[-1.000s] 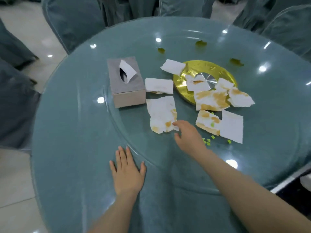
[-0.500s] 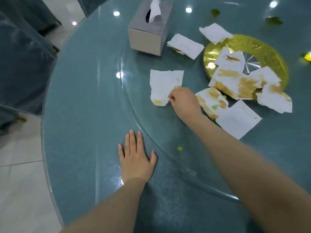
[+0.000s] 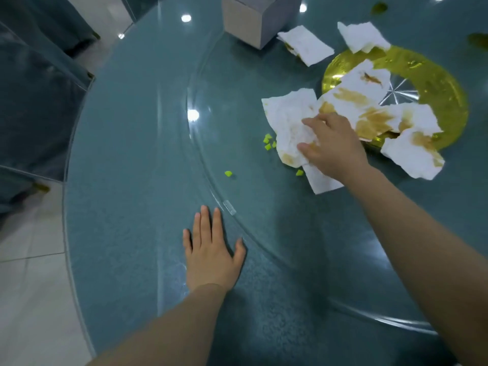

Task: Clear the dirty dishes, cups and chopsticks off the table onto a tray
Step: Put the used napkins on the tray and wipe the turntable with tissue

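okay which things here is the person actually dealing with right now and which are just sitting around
In hand: right hand pressing on a stained napkin; other stained napkins; green scraps.
Lying about: tissue box; gold plate; left hand flat on the table.

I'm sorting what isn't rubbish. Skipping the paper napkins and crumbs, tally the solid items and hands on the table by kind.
Gold plate: 1
Tissue box: 1
Hands: 2 (left hand, right hand)
Total: 4
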`<state>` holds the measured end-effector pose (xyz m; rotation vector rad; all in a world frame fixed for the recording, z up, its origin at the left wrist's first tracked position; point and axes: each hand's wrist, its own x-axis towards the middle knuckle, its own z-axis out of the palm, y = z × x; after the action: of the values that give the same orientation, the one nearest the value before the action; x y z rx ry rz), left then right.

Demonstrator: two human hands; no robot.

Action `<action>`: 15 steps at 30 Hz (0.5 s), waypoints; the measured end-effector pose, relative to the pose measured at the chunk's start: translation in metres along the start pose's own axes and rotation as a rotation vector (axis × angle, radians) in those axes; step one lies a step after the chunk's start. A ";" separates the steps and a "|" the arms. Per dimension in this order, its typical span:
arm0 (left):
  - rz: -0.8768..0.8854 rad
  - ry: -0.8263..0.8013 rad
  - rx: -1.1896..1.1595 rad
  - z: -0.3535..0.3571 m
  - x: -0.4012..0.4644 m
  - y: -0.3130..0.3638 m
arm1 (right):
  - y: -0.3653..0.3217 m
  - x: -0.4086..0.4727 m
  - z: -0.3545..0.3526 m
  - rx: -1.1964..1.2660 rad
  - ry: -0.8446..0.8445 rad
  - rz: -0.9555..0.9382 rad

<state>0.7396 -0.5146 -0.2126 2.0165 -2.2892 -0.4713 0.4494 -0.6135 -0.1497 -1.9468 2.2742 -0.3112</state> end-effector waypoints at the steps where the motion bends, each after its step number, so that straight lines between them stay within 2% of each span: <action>1: 0.000 0.000 0.001 0.000 0.000 0.000 | -0.003 0.009 0.005 -0.008 -0.078 -0.053; 3: 0.001 0.003 0.008 0.000 0.001 0.000 | -0.007 0.026 0.016 -0.030 -0.227 -0.102; 5: 0.002 0.006 0.010 0.001 0.001 -0.001 | -0.008 0.036 0.023 0.038 -0.219 -0.073; 9: 0.002 0.010 0.021 0.002 0.002 -0.002 | -0.011 0.037 0.028 0.219 -0.040 0.034; 13: 0.000 0.003 0.038 0.003 0.001 -0.003 | -0.010 0.036 0.008 0.556 0.212 0.255; 15: -0.006 0.007 0.043 0.002 0.001 -0.002 | -0.001 0.028 -0.008 0.632 0.329 0.265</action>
<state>0.7408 -0.5153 -0.2156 2.0410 -2.3096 -0.4186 0.4443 -0.6403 -0.1405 -1.3341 2.1878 -1.2151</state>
